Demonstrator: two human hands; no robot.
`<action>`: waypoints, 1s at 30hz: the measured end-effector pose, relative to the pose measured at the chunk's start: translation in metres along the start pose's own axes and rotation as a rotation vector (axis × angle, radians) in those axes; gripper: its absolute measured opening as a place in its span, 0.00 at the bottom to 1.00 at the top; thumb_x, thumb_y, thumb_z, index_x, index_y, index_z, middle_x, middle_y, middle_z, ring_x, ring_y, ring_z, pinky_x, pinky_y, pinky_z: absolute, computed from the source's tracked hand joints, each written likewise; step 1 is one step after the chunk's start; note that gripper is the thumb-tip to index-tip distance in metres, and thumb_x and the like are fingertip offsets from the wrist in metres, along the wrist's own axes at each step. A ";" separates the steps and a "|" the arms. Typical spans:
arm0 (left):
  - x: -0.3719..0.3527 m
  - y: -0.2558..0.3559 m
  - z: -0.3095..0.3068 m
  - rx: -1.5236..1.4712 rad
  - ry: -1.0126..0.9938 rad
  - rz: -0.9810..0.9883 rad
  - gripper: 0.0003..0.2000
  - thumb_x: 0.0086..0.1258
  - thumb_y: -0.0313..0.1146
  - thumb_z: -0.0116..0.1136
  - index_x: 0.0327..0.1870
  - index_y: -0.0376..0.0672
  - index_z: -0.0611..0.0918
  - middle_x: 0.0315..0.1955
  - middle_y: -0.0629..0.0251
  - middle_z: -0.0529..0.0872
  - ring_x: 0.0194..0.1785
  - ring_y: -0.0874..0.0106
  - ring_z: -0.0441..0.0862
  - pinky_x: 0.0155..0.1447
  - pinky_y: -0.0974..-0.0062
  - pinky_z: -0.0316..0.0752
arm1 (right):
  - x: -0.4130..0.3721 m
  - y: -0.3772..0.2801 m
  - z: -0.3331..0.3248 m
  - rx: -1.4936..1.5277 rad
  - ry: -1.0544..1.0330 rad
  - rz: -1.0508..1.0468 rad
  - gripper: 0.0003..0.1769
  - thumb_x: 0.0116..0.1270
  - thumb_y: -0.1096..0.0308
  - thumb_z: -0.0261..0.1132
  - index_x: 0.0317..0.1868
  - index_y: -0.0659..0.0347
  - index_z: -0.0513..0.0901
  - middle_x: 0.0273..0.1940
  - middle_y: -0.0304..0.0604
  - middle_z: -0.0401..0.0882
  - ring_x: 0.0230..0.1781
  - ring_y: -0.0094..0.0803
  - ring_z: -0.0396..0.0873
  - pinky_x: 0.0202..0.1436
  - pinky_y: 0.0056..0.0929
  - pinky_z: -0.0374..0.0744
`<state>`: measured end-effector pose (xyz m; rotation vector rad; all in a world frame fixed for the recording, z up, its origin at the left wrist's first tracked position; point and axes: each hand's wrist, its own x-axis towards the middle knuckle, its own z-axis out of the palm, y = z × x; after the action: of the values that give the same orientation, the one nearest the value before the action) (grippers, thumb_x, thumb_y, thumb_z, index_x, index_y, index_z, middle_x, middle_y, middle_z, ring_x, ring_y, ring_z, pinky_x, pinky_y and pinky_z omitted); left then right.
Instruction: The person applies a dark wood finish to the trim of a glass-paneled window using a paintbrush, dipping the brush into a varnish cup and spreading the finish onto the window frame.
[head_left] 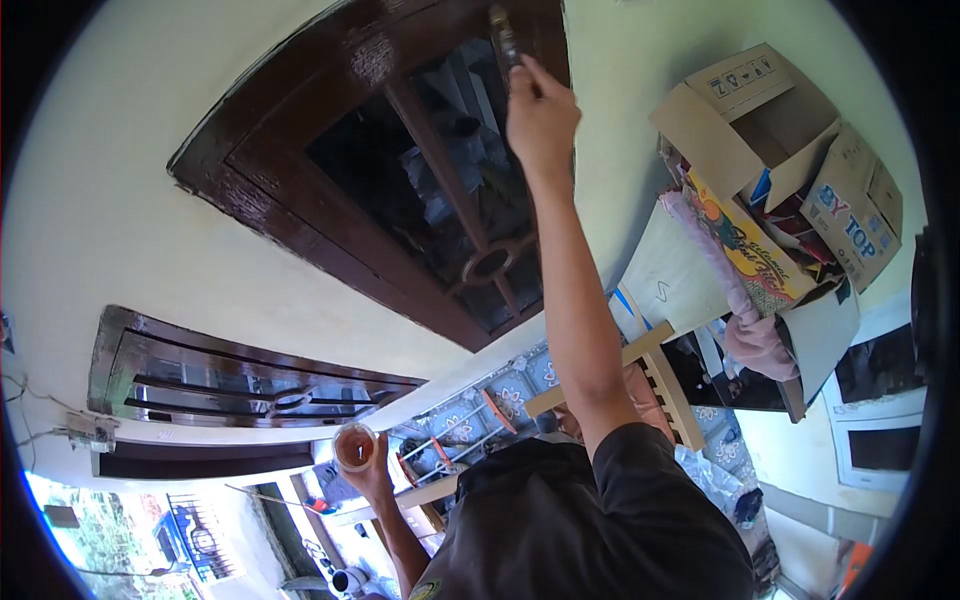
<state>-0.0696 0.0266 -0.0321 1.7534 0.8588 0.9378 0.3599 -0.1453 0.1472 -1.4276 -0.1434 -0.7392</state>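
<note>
My right hand (541, 118), raised at the top of the view, is closed round the handle of a paintbrush (507, 42). The brush tip overlaps the upper part of a dark brown wooden window frame (372, 62), which has glossy, wet-looking patches. Behind the frame's bars, dark glass (465, 150) shows reflections. Lower and to the left, my left hand (376, 478) grips a clear cup (356, 447) with reddish-brown liquid in it. The cup is held up, its mouth facing the camera.
A second brown window (250, 375) is set in the pale wall (330, 300). Opened cardboard boxes (780, 110) are piled at the right, with a pink cloth (758, 345) hanging below. A wooden frame (668, 385) stands over the patterned floor tiles (510, 395).
</note>
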 end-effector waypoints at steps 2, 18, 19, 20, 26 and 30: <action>0.001 -0.020 -0.005 0.017 -0.014 0.041 0.21 0.55 0.23 0.71 0.50 0.39 0.77 0.36 0.67 0.81 0.35 0.80 0.77 0.36 0.84 0.73 | -0.003 -0.001 0.020 -0.062 0.001 -0.079 0.18 0.66 0.64 0.61 0.51 0.67 0.83 0.33 0.58 0.85 0.33 0.38 0.86 0.41 0.32 0.80; 0.003 -0.007 0.037 -0.007 -0.127 -0.099 0.22 0.52 0.22 0.71 0.49 0.38 0.77 0.39 0.65 0.80 0.42 0.75 0.78 0.47 0.79 0.76 | 0.038 0.007 -0.019 -0.167 -0.166 -0.195 0.14 0.64 0.62 0.65 0.47 0.59 0.87 0.32 0.52 0.86 0.29 0.33 0.85 0.36 0.27 0.79; 0.000 -0.011 0.031 -0.007 -0.119 -0.107 0.22 0.52 0.22 0.71 0.49 0.38 0.77 0.39 0.65 0.80 0.42 0.75 0.78 0.47 0.79 0.76 | 0.037 0.009 -0.019 -0.206 -0.052 -0.178 0.15 0.64 0.62 0.65 0.47 0.60 0.86 0.33 0.53 0.86 0.31 0.34 0.85 0.37 0.28 0.80; -0.002 -0.015 0.026 -0.025 -0.086 -0.082 0.22 0.52 0.22 0.71 0.49 0.38 0.77 0.39 0.65 0.80 0.41 0.75 0.78 0.47 0.79 0.76 | 0.038 0.011 -0.020 -0.203 -0.059 -0.181 0.15 0.64 0.62 0.65 0.47 0.60 0.86 0.33 0.53 0.86 0.31 0.34 0.85 0.37 0.28 0.80; 0.000 -0.033 0.016 -0.049 -0.013 0.069 0.21 0.55 0.23 0.70 0.50 0.40 0.76 0.33 0.68 0.80 0.27 0.82 0.75 0.25 0.87 0.68 | -0.015 -0.015 0.011 -0.120 -0.129 -0.118 0.16 0.64 0.64 0.61 0.47 0.64 0.86 0.28 0.59 0.82 0.31 0.52 0.84 0.38 0.39 0.81; 0.004 -0.006 0.037 -0.024 -0.082 -0.093 0.22 0.53 0.23 0.72 0.48 0.38 0.77 0.39 0.65 0.80 0.42 0.76 0.78 0.46 0.80 0.76 | -0.055 -0.035 0.008 -0.041 -0.393 -0.109 0.16 0.64 0.63 0.64 0.49 0.62 0.86 0.20 0.51 0.81 0.19 0.32 0.80 0.29 0.29 0.75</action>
<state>-0.0361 0.0174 -0.0466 1.7046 0.8645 0.8068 0.3011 -0.1156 0.1495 -1.6017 -0.5157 -0.5436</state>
